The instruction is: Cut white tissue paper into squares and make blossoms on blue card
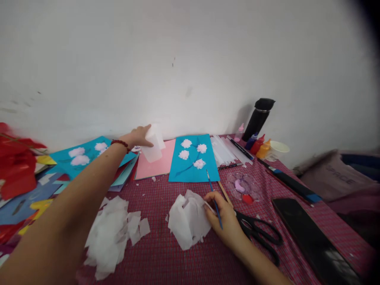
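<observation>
My left hand (138, 136) reaches toward the wall over a pink sheet (151, 170). Its thumb and index finger lie on either side of thin white sheets (153, 152), blurred but seemingly held. In my right hand (225, 219) is a blue paintbrush (211, 186), bristles pointing away from me. The fingertips of this hand also touch a crumpled heap of white tissue paper (187, 221). Just beyond is a blue sheet (192, 176) with white flower shapes on painted stems. Black scissors (261, 233) lie by my right wrist, partly hidden.
Cut tissue squares (109, 233) are piled at left, near another blue flower sheet (63, 164) and coloured papers. To the right are a clear palette (252, 184) with paint, paint bottles (263, 149), a black flask (258, 118), white sticks (222, 152) and a black phone (308, 233).
</observation>
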### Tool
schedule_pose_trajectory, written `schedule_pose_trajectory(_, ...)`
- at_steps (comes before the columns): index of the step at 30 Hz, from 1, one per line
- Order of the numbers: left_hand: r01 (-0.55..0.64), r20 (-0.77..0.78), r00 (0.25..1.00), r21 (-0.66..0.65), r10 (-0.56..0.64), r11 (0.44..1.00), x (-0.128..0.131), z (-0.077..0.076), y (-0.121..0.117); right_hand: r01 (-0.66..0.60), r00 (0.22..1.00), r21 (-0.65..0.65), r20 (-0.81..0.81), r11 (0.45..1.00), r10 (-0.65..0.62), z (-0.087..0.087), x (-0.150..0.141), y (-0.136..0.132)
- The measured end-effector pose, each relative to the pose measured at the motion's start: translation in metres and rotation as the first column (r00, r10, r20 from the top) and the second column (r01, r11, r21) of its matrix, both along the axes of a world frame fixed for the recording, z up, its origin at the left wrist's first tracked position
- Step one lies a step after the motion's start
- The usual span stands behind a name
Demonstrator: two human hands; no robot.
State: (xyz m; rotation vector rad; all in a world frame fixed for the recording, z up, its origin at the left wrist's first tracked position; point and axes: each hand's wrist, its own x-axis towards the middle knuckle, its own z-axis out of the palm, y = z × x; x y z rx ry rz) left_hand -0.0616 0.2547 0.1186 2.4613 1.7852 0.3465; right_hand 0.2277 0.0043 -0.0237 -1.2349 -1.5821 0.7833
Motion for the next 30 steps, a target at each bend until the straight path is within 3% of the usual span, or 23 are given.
schedule_pose_trajectory(3, -0.022, -0.005, 1.0, 0.173, 0.023, 0.985, 0.018, -0.006, -0.032, -0.01, 1.0, 0.005, -0.016, 1.0, 0.01, 0.003, -0.001, -0.001)
schedule_pose_trajectory(5, 0.137, 0.101, 0.982, 0.183, -0.157, 0.974, 0.04, -0.019, -0.067, -0.019, 0.999, 0.02, -0.035, 1.0, 0.019, 0.005, -0.002, -0.002)
schedule_pose_trajectory(7, 0.346, 0.252, 0.913, -0.062, -0.321, 0.936, 0.063, -0.04, -0.106, -0.021, 0.998, 0.053, -0.057, 0.998, 0.024, 0.006, -0.003, -0.004)
schedule_pose_trajectory(9, 0.494, 0.361, 0.848, -0.273, -0.388, 0.825, 0.082, -0.064, -0.14, -0.014, 0.997, 0.084, -0.076, 0.996, 0.021, 0.007, -0.002, -0.005)
schedule_pose_trajectory(10, 0.537, 0.383, 0.826, -0.318, -0.413, 0.781, 0.088, -0.076, -0.153, -0.003, 0.996, 0.093, -0.087, 0.996, 0.011, 0.007, -0.001, -0.005)
schedule_pose_trajectory(13, 0.55, 0.424, 0.816, -0.358, -0.393, 0.754, 0.093, -0.103, -0.179, 0.065, 0.988, 0.107, -0.144, 0.992, -0.049, 0.009, 0.008, -0.002)
schedule_pose_trajectory(17, 0.409, 0.414, 0.877, -0.381, -0.243, 0.829, 0.073, -0.117, -0.197, 0.174, 0.963, 0.091, -0.222, 0.981, -0.151, 0.013, 0.023, 0.005)
schedule_pose_trajectory(20, 0.29, 0.321, 0.93, -0.336, -0.181, 0.896, 0.05, -0.114, -0.196, 0.201, 0.957, 0.097, -0.23, 0.975, -0.175, 0.014, 0.027, 0.009)
schedule_pose_trajectory(24, 0.084, 0.217, 0.974, -0.077, -0.066, 0.994, 0.034, -0.089, -0.158, 0.175, 0.966, 0.117, -0.213, 0.978, -0.148, 0.013, 0.023, 0.007)
schedule_pose_trajectory(27, -0.048, 0.222, 0.975, 0.069, 0.032, 0.996, 0.035, -0.06, -0.122, 0.134, 0.978, 0.138, -0.175, 0.981, -0.109, 0.01, 0.02, 0.005)
schedule_pose_trajectory(30, -0.101, 0.2, 0.978, 0.21, 0.058, 0.972, 0.046, -0.04, -0.11, 0.077, 0.99, 0.152, -0.131, 0.985, -0.057, 0.006, 0.017, 0.002)
